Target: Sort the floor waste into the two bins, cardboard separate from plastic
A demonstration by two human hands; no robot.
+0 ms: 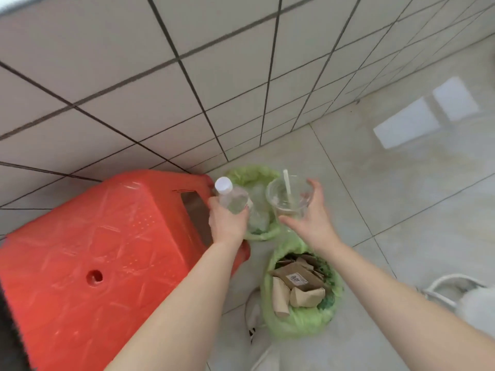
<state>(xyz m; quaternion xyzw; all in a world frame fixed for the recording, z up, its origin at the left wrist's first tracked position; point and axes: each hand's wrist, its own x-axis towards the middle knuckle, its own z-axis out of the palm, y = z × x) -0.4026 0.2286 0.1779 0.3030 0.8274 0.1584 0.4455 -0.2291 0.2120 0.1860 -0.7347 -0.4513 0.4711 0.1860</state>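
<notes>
So the left hand (227, 220) is wrapped around a clear plastic bottle (232, 198) with a white cap (223, 185), gripping it low on the body so the cap end sticks up and away from the wrist. The right hand (312, 212) has a clear plastic cup (288, 196) with a white straw (287, 187) poking out of it; fingers are spread pretty wide round the far side and the thumb sits under the near rim, so it's a loose cradle more than a tight squeeze, but the cup is definitely held

Both things are up in the air right over the far bin (251, 175), the one with the light green liner bunched over its rim. You can see clear plastic stuff already in there behind the bottle, though it's blurry and hard to pick apart

Closer to the person sits the near bin (300, 321), same green liner, and this one is stuffed with brown cardboard (294, 279): flattened pieces, a couple of paper cups lying on their sides, one piece with a small white label. The two bins are just beside each other on the pale tiled floor (401, 196)

Left of everything is a big red plastic stool (101, 263) pushed against the tiled wall (187, 76), and the left forearm crosses over its corner. A white shoe (254, 314) peeks out by the near bin
</notes>
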